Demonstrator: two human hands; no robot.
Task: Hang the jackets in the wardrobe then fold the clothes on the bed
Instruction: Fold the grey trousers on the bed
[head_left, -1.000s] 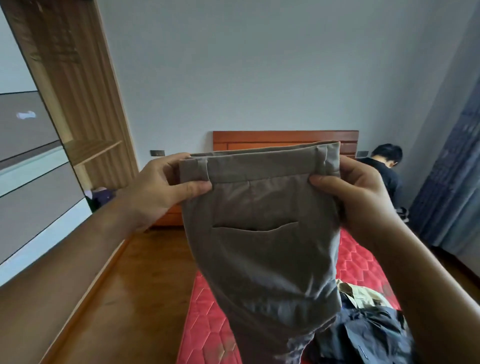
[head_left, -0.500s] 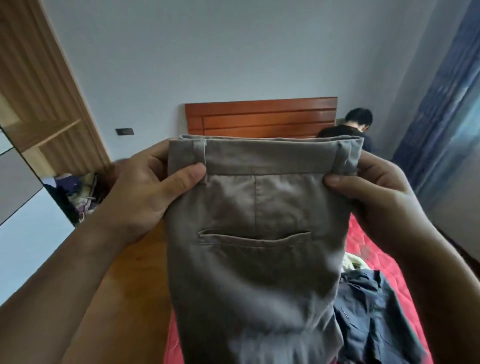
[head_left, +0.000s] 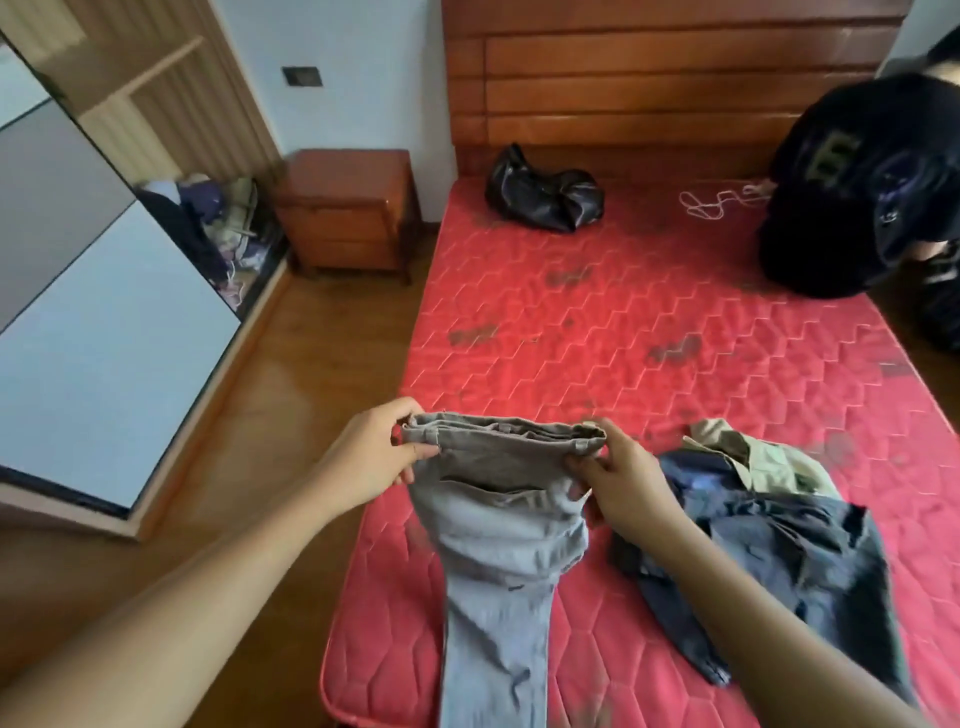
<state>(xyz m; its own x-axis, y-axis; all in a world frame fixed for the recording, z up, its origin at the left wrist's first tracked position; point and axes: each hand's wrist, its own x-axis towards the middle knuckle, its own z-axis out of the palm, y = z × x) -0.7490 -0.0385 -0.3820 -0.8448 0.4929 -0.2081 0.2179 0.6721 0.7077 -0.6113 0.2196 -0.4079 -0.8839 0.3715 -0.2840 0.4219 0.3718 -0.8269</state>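
Note:
Grey-brown trousers (head_left: 501, 540) stretch from my hands down over the near edge of the red mattress (head_left: 649, 322). My left hand (head_left: 371, 457) grips the left end of the waistband, and my right hand (head_left: 621, 480) pinches its right end. The waistband is held level just above the mattress, with the legs folded together and trailing toward me. To the right lies a dark navy garment (head_left: 779, 561), with a beige-and-khaki garment (head_left: 753, 460) partly tucked under its far side.
A black bag (head_left: 543, 195) and a white cord (head_left: 722, 200) lie near the wooden headboard (head_left: 649, 78). A person in black (head_left: 852, 176) bends over at the bed's far right. A wooden nightstand (head_left: 348, 213) and the wardrobe (head_left: 104, 244) with a clothes pile (head_left: 218, 223) stand left.
The trousers came down from face height to just above the mattress, both hands still on the waistband. My view tilted from the wall down onto the bed.

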